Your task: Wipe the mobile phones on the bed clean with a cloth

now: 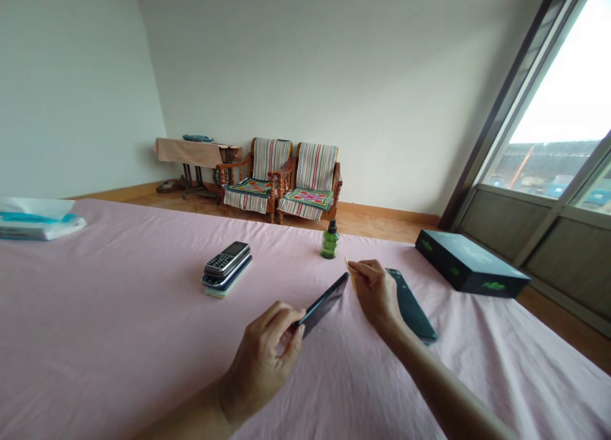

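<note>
My left hand [267, 354] pinches a dark smartphone [327, 306] at its near end, tilted up on edge above the pink bedsheet [157, 363]. Just past the phone's far end is my right hand [375, 290], its fingers closed on a thin yellowish piece, perhaps cloth, [352, 276] that is mostly hidden by the fingers. Under my right wrist, partly covered, lies another dark smartphone [413, 309], back side up. A green bottle with a black cap [329, 241] stands upright beyond both hands.
To the left is a stack of phones [226, 268], a keypad phone on top. A black box [470, 262] sits at the right edge. A white and blue packet [41, 227] lies far left. Two wooden chairs [305, 179] and a cloth-covered table [191, 152] stand by the wall.
</note>
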`<act>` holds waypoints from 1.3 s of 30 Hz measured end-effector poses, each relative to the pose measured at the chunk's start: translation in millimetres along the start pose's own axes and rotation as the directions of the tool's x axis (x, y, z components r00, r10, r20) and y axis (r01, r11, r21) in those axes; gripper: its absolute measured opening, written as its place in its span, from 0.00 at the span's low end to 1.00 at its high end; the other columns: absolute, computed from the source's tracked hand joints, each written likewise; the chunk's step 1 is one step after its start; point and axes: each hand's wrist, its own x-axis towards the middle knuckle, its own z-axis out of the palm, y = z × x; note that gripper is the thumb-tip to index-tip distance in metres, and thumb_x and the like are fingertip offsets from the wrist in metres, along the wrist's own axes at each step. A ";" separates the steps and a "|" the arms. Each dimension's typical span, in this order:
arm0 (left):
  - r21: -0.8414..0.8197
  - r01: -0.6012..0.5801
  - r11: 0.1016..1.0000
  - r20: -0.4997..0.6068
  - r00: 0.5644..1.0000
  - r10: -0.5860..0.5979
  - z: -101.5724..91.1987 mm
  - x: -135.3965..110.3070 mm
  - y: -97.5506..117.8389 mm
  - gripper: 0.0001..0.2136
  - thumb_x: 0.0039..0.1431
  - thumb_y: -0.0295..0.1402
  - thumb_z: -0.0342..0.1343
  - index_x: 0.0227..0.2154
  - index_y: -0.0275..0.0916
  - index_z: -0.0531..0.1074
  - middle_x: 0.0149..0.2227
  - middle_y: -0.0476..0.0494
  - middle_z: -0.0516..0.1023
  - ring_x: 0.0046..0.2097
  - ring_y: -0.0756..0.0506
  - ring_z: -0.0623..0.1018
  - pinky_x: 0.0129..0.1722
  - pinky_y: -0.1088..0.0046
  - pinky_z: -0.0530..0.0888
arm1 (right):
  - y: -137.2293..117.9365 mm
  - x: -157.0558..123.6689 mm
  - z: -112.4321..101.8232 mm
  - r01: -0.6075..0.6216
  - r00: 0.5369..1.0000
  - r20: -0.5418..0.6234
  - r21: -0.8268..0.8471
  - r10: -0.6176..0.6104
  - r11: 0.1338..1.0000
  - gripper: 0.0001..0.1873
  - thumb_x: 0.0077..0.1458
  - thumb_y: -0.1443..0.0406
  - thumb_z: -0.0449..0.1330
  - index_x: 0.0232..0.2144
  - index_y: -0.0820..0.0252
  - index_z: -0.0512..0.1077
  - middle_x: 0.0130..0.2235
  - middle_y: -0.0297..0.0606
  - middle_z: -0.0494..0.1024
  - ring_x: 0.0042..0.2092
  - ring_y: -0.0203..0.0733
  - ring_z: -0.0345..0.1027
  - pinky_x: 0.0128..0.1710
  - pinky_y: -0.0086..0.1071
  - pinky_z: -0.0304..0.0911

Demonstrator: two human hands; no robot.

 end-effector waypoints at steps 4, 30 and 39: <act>-0.007 0.012 1.000 -0.002 1.000 -0.012 0.0 0.3 0.4 0.09 0.62 0.24 0.49 0.41 0.39 0.70 0.33 0.44 0.72 0.34 0.47 0.75 0.34 0.74 0.73 | 8.8 -0.8 9.6 0.094 0.995 0.044 -0.052 -0.092 0.994 0.16 0.53 0.68 0.52 0.35 0.58 0.81 0.34 0.41 0.75 0.36 0.44 0.69 0.38 0.36 0.64; -0.010 0.108 0.994 -0.011 0.994 -0.108 1.9 -1.4 -0.3 0.11 0.58 0.22 0.50 0.42 0.41 0.69 0.31 0.48 0.72 0.31 0.49 0.73 0.32 0.74 0.72 | -32.9 -54.1 16.5 0.241 0.950 0.173 0.120 -0.260 0.963 0.22 0.59 0.75 0.47 0.49 0.53 0.72 0.42 0.42 0.69 0.42 0.42 0.67 0.41 0.35 0.67; -0.147 0.249 0.957 -0.053 0.965 -0.259 5.4 -4.2 -0.5 0.22 0.58 0.25 0.52 0.55 0.45 0.56 0.30 0.54 0.73 0.32 0.50 0.76 0.34 0.76 0.74 | -63.6 -72.4 18.3 0.304 0.906 0.241 0.201 -0.347 0.931 0.23 0.58 0.78 0.48 0.50 0.53 0.70 0.41 0.42 0.70 0.42 0.44 0.66 0.39 0.38 0.69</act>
